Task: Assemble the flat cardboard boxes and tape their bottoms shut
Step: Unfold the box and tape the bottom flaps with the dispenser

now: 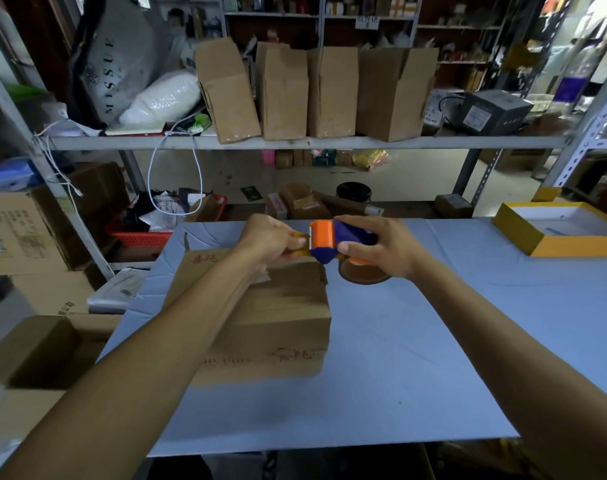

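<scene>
Orange tape dispenser [333, 241] gripped, right hand [381, 251] | left hand [271, 241] pinches tape end [300, 234] (above box [260, 317])

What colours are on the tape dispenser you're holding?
Orange and dark blue: the tape dispenser has an orange front and blue body, seen in the head view.

"MISSUE" on grey bag [113, 67], upper shelf; box markings illegible.

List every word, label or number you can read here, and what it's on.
"MISSUE": on the dark bag on the shelf, upper left.
Red handwriting on the cardboard box on the table: cannot be made out.
Print on the carton at left: too small to read.
Label on the grey box on the shelf: blurred.
</scene>
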The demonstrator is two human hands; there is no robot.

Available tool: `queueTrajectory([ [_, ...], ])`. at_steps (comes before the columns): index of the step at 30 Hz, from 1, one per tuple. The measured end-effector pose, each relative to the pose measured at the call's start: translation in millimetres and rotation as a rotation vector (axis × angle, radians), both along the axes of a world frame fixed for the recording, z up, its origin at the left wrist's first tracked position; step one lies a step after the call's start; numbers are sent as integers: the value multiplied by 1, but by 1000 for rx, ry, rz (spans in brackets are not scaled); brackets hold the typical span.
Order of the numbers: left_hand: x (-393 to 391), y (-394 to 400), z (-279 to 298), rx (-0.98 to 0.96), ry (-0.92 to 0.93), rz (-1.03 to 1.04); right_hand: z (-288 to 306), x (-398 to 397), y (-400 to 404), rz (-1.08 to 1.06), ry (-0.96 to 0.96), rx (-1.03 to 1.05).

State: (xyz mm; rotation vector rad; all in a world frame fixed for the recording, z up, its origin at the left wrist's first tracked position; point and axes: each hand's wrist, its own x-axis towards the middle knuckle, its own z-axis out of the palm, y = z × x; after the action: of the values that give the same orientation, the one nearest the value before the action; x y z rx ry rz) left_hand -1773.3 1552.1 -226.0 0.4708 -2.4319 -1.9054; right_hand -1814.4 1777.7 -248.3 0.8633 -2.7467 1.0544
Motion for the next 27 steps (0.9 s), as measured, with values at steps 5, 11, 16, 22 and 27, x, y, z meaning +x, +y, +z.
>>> queueTrajectory([
  [5, -4, -15, 5, 57, -5, 41, -1, -11, 23, -57, -48, -16],
  [11, -8, -19, -2, 62, -56, 30, -4, -16, 30, -58, -102, -15],
  [16, -13, -38, -8, 34, -91, 62, -10, -24, 41, -87, -140, 55],
  [22, -19, -36, -16, -90, -61, 28, -15, -34, 43, -102, -137, 80],
  [27, -23, -34, -19, -154, -57, 19, -9, -41, 44, -107, -149, 81],
])
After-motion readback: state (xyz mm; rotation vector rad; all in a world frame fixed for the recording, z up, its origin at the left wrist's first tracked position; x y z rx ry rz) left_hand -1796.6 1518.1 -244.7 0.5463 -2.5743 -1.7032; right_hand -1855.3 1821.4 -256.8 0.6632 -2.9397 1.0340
